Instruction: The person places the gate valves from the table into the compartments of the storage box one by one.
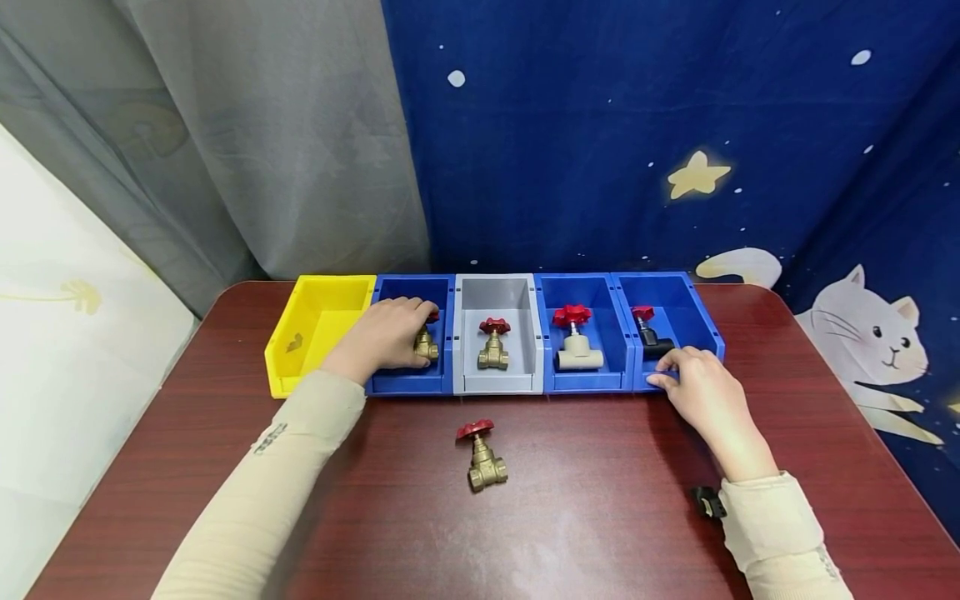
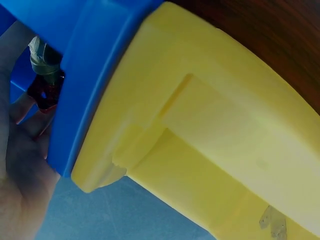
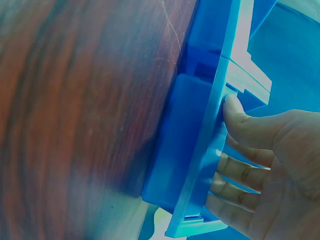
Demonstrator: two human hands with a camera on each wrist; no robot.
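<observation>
My left hand (image 1: 396, 332) reaches into the blue bin beside the yellow one and grips a brass gate valve (image 1: 426, 344). Its red handwheel (image 2: 45, 94) shows against the fingers in the left wrist view, partly hidden by the bin wall. At the far right blue bin (image 1: 701, 321), my right hand (image 1: 703, 387) rests at the front rim. Its thumb touches the rim in the right wrist view, and the other fingers lie loosely bent over the bin. Just beyond those fingers, a black valve with a red handle (image 1: 654, 343) lies inside the bin.
The row also has a yellow bin (image 1: 282, 371), a grey bin (image 1: 498, 387) with a brass valve (image 1: 492, 354), and a blue bin with a cream valve (image 1: 579, 354). Another brass valve (image 1: 483, 462) lies on the table before the row. Curtains hang behind.
</observation>
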